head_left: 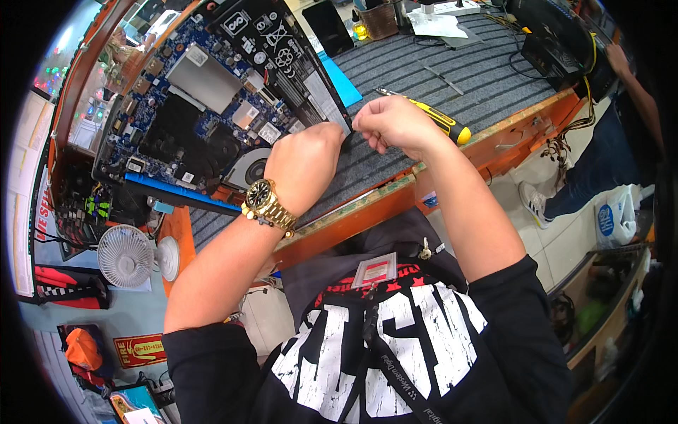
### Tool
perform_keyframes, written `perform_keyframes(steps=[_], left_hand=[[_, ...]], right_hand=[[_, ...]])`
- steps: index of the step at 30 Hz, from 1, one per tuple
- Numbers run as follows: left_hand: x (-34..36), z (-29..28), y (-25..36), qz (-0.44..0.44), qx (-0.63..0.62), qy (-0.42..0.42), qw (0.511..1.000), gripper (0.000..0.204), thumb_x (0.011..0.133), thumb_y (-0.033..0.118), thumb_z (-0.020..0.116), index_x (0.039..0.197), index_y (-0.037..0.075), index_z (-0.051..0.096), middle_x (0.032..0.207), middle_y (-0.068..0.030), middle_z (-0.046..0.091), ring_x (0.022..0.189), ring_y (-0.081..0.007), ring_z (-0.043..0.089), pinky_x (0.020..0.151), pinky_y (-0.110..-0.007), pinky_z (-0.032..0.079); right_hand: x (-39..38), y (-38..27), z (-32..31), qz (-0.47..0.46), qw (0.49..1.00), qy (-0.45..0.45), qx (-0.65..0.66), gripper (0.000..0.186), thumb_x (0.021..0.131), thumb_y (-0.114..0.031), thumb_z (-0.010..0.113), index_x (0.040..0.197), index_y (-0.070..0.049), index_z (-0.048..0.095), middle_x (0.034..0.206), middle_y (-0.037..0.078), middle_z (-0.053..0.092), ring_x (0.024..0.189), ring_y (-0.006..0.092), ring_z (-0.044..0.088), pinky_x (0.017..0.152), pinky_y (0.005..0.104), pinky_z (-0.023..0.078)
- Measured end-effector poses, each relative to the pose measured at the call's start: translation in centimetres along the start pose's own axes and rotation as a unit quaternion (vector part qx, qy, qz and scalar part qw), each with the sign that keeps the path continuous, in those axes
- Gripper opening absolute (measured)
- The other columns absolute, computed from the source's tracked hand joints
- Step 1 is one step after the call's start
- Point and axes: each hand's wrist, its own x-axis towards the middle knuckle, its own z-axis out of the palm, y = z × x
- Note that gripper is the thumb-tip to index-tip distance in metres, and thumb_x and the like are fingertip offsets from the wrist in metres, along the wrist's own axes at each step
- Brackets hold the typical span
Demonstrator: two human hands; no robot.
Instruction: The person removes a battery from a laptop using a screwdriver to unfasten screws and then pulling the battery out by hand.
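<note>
An opened laptop [198, 78] lies tilted at the upper left, showing its blue circuit board, silver plate, round fan and black battery [296, 71]. My left hand [304, 159], with a gold watch at the wrist, is closed at the battery's lower right corner; its fingertips are hidden. Just to its right, my right hand [392, 127] is pinched, the other fingers curled; what is between the fingertips is too small to tell. A yellow-and-black screwdriver [445, 124] lies on the striped grey mat [480, 92] beside my right hand, partly behind it.
Around the mat are a dark phone [328, 27], a thin metal tool [443, 80], a small yellow bottle [359, 28] and a black device [551, 56] with cables. A white fan [126, 256] stands at the left. Another person's arm [639, 99] and leg [586, 169] show at the right.
</note>
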Motion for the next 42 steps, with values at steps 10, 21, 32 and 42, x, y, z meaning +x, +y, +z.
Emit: perform_keyframes(steps=[10,21,32,42], left_hand=[[0.3,0.0,0.1,0.007,0.016,0.008,1.000,0.014,0.107,0.022,0.072,0.100,0.010,0.076,0.091,-0.0134,0.079,0.080,-0.0384,0.077,0.068,-0.049,0.062],[0.3,0.5,0.1,0.021,0.048,0.029,0.998,0.015,0.106,0.021,0.071,0.097,0.009,0.072,0.086,-0.0132,0.078,0.076,-0.0362,0.078,0.065,-0.048,0.063],[2.3,-0.6,0.9,0.060,0.064,0.075,0.993,0.008,0.099,0.011,0.069,0.094,0.005,0.066,0.091,-0.0146,0.075,0.086,-0.0357,0.077,0.075,-0.047,0.064],[4.6,-4.0,0.8,0.167,0.206,0.105,0.958,0.005,0.088,0.010,0.070,0.090,0.007,0.068,0.098,-0.0079,0.074,0.100,-0.0257,0.068,0.092,-0.040,0.056]], right_hand=[[-0.2,1.4,0.8,-0.014,0.995,-0.075,0.065,0.013,0.108,-0.013,0.074,0.103,-0.001,0.075,0.086,0.003,0.070,0.073,0.0116,0.068,0.064,0.0274,0.057],[-1.3,1.2,0.6,-0.007,0.994,-0.012,0.104,0.019,0.107,-0.017,0.073,0.114,0.000,0.079,0.086,0.005,0.073,0.072,0.0151,0.068,0.068,0.0333,0.058],[-6.0,-1.1,-6.8,0.054,0.734,0.143,-0.661,0.044,0.100,-0.029,0.082,0.132,-0.003,0.068,0.137,0.020,0.071,0.133,0.0437,0.067,0.112,0.0526,0.057],[-9.3,-2.7,-7.9,-0.074,0.879,0.224,-0.414,0.044,0.099,-0.030,0.081,0.121,0.007,0.071,0.104,0.025,0.077,0.098,0.0393,0.075,0.090,0.0491,0.058]])
